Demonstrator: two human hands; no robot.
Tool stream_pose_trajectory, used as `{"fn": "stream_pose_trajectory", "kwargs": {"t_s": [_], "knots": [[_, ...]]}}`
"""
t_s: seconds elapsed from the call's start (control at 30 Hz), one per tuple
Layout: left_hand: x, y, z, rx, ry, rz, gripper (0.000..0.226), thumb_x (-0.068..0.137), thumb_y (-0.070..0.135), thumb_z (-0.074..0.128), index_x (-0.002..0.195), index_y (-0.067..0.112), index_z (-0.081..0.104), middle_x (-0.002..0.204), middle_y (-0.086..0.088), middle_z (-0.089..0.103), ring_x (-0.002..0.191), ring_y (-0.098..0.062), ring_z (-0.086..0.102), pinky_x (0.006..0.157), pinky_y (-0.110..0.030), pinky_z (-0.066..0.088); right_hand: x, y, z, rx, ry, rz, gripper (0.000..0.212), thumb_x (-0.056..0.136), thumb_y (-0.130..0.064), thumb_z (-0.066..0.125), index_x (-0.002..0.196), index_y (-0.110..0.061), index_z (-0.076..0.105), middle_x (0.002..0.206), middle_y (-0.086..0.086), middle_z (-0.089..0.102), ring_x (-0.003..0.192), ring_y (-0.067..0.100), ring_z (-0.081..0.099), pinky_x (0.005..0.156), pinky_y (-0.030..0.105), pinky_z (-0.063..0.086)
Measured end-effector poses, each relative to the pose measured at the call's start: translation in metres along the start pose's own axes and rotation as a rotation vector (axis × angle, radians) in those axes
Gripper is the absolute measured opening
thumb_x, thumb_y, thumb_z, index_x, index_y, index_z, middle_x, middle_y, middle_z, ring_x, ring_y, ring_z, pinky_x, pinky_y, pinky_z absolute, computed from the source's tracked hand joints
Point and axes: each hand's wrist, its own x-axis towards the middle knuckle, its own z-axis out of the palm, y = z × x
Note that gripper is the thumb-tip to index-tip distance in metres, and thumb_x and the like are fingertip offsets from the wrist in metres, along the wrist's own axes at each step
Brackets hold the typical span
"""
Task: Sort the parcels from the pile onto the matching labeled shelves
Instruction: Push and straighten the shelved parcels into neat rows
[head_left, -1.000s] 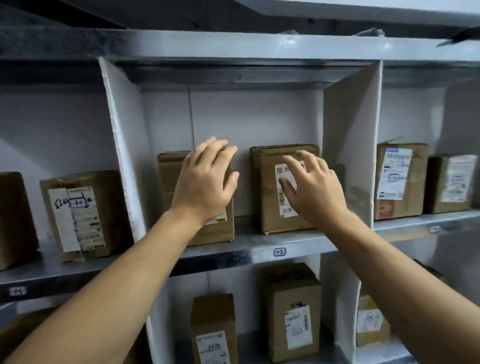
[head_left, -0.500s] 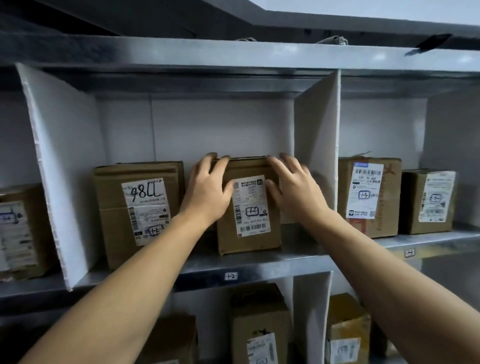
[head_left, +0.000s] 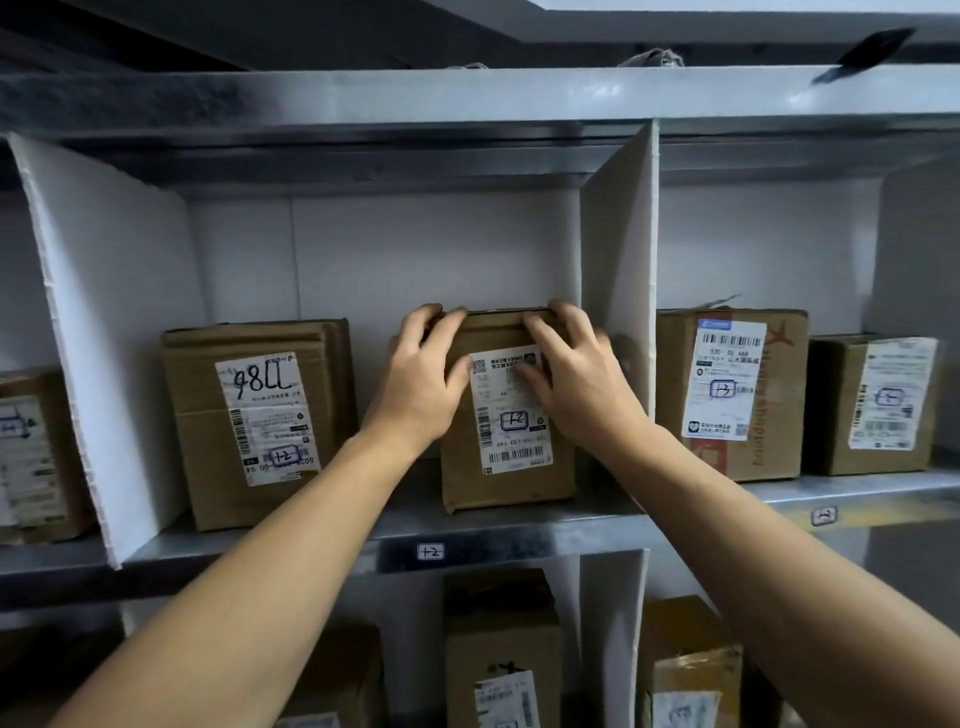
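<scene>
A brown cardboard parcel (head_left: 509, 467) with a white label marked 1-2 stands upright on the metal shelf (head_left: 291, 558), in the middle compartment close to the right white divider (head_left: 618, 312). My left hand (head_left: 421, 384) grips its upper left corner, fingers curled over the top edge and thumb on the front. On the upper right corner sits my right hand (head_left: 571, 379), with fingers hooked over the top and thumb pressing the label. The shelf tag (head_left: 430, 552) below reads 1-2.
A wider parcel (head_left: 260, 415) marked 98LL and 1-2 stands to the left in the same compartment. Beyond the right divider stand two parcels (head_left: 727, 389) (head_left: 878, 405). A left divider (head_left: 104, 338) bounds the compartment. More parcels (head_left: 501, 649) fill the shelf below.
My hands went from hovering in front of the shelf to the 1-2 parcel, and now curl over its top edge. The view has shifted and drawn closer.
</scene>
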Motion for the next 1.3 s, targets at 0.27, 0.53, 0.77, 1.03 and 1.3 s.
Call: {"fn": "stream_pose_trajectory", "kwargs": {"t_s": [0.27, 0.53, 0.77, 1.03, 1.3], "knots": [[-0.001, 0.015, 0.003, 0.010, 0.003, 0.000, 0.051, 0.095, 0.020, 0.060, 0.143, 0.017, 0.044, 0.148, -0.009, 0.034, 0.134, -0.028, 0.037, 0.108, -0.039, 0.040, -0.008, 0.010, -0.009, 0.024, -0.017, -0.004, 0.056, 0.096, -0.029, 0.066, 0.147, -0.012, 0.049, 0.153, 0.019, 0.037, 0.119, 0.049, 0.049, 0.098, 0.058, 0.048], [-0.008, 0.018, -0.002, 0.051, -0.016, -0.057, 0.054, 0.096, 0.022, 0.058, 0.146, 0.019, 0.040, 0.150, -0.008, 0.030, 0.135, -0.028, 0.035, 0.106, -0.034, 0.035, -0.010, 0.008, -0.004, 0.075, -0.072, 0.010, 0.062, 0.097, -0.032, 0.065, 0.152, -0.017, 0.040, 0.162, 0.011, 0.026, 0.134, 0.046, 0.041, 0.106, 0.057, 0.042], [-0.009, 0.029, -0.004, 0.069, -0.068, -0.088, 0.057, 0.096, 0.020, 0.058, 0.148, 0.022, 0.035, 0.154, -0.005, 0.025, 0.137, -0.026, 0.033, 0.110, -0.037, 0.036, -0.010, 0.011, -0.009, 0.092, -0.119, 0.033, 0.063, 0.098, -0.033, 0.063, 0.153, -0.018, 0.038, 0.164, 0.010, 0.022, 0.139, 0.044, 0.037, 0.109, 0.056, 0.039], [-0.021, 0.034, -0.029, 0.090, -0.050, -0.081, 0.060, 0.095, 0.026, 0.060, 0.149, 0.028, 0.034, 0.157, -0.001, 0.022, 0.142, -0.022, 0.026, 0.109, -0.032, 0.025, -0.036, 0.002, -0.029, 0.004, -0.100, 0.016, 0.057, 0.097, -0.036, 0.062, 0.148, -0.018, 0.044, 0.159, 0.015, 0.032, 0.139, 0.039, 0.036, 0.105, 0.054, 0.045], [-0.068, 0.069, -0.051, 0.314, -0.140, 0.035, 0.045, 0.094, 0.031, 0.055, 0.136, 0.018, 0.048, 0.129, -0.006, 0.051, 0.118, -0.028, 0.046, 0.095, -0.045, 0.044, -0.085, -0.001, -0.074, -0.185, -0.185, 0.020, 0.043, 0.098, -0.038, 0.053, 0.136, -0.018, 0.051, 0.136, 0.008, 0.053, 0.122, 0.033, 0.050, 0.089, 0.047, 0.050]]}}
